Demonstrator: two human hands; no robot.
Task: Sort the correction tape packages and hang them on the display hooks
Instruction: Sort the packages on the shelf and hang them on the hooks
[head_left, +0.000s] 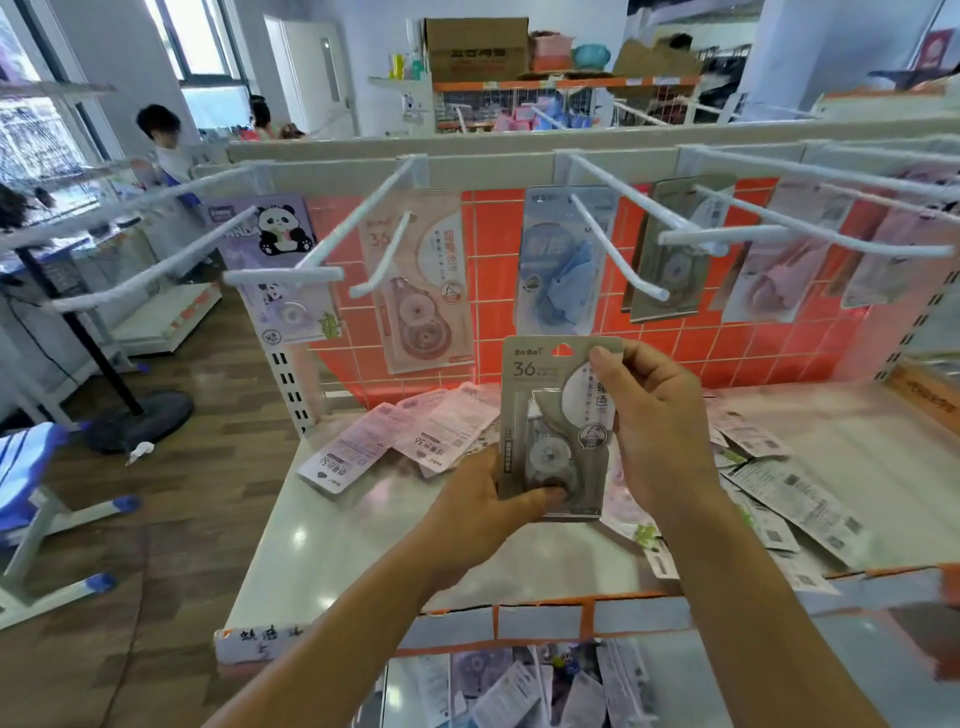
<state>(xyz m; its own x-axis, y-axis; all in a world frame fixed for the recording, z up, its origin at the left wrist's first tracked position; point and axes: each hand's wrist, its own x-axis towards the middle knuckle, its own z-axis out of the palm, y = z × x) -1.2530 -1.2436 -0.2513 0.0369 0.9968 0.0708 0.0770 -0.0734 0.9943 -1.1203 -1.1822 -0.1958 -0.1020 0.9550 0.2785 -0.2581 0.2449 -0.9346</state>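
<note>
Orange-red tiles make up the back panel (493, 249) of the shop rack in front of me, and long white metal display hooks (618, 244) jut out of it toward me.

Packages hang flat against the panel:
- a purple card printed with a panda (275, 244) on the left
- a pale pink-beige correction tape pack (421, 291)
- a light blue pack (561, 260)
- a grey-brown pack (675, 260)
- soft pink packs (779, 270) further right

Below them runs a glossy white shelf (332, 545).

I hold one grey correction tape package marked "36" (540, 415) upright above the shelf, its printed face toward me and its hanging hole at the top. It sits below the blue pack and is not on any hook.

My left hand (478, 512) grips the bottom end, with the thumb pressed across the clear blister on the front and the fingers behind. My right hand (662, 431) pinches the right edge, its thumb tip resting near the top corner and the fingers curled round the back.

Loose pink-backed packages (395, 441) lie face down and overlapping on the shelf behind my left hand. A heap of white-backed packages (789, 493) spreads across the right side. On the level beneath the shelf, more packs lie jumbled in a lower tray (519, 691).
</note>
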